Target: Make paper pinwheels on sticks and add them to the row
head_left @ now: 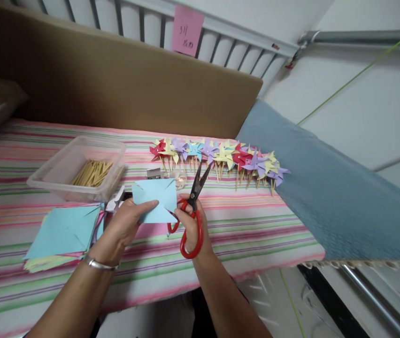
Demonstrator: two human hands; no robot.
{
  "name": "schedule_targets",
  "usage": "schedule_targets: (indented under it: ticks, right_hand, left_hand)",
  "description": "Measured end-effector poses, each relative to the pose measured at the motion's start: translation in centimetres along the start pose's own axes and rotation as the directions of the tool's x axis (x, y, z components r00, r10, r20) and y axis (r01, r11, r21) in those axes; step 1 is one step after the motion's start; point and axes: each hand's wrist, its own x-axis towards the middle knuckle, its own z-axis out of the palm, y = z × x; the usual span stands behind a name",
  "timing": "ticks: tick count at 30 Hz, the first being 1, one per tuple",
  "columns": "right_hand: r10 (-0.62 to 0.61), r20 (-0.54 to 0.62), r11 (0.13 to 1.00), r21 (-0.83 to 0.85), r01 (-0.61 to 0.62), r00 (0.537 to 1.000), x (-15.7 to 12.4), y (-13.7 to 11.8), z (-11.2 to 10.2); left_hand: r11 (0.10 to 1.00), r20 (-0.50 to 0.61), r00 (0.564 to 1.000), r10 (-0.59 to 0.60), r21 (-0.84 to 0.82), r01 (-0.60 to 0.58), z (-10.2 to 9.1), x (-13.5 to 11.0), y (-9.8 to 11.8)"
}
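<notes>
A brown cardboard sheet (115, 80) stands along the back, its left end cut off by the frame edge. A blue quilted blanket (326, 188) lies to the right of a striped cloth (249, 234), which hides the surface under it. On the cloth at the left is one clear plastic tub (76, 169) of wooden sticks (92, 172), too bunched to count. In front of it lies one stack of paper squares (62, 232), blue on top, with yellow and pink edges showing below. One row of paper pinwheels (217, 157) in red, yellow, purple and blue runs along the back; they overlap, well over a dozen, with no exact count possible. A pink note (187, 30) on the rail carries handwriting, perhaps "311", with an unreadable second line.

The right hand (195, 225) has its grip closed through the red loops of the scissors (193, 206), blades apart and pointing up. The left hand (126, 225), a bangle (97, 264) at its wrist, has its grip clamped on one blue paper square (154, 199), held above the cloth just left of the blades. Small items behind the square are hard to make out.
</notes>
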Motion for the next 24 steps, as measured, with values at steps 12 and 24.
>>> schedule_targets:
  ticks: [12, 24]
  right_hand:
    - [0.119, 0.135, 0.988, -0.111, -0.104, 0.984, -0.2, 0.1, 0.1]
    - [0.350, 0.457, 0.841, -0.538, -0.060, 0.818, -2.0, -0.8, 0.5]
  left_hand:
    - [0.972, -0.132, 0.977, 0.170, 0.184, -0.144, -2.4, 0.1, 2.0]
    - [0.956, -0.235, 0.947, 0.217, 0.249, -0.158, -6.3, -0.4, 5.2]
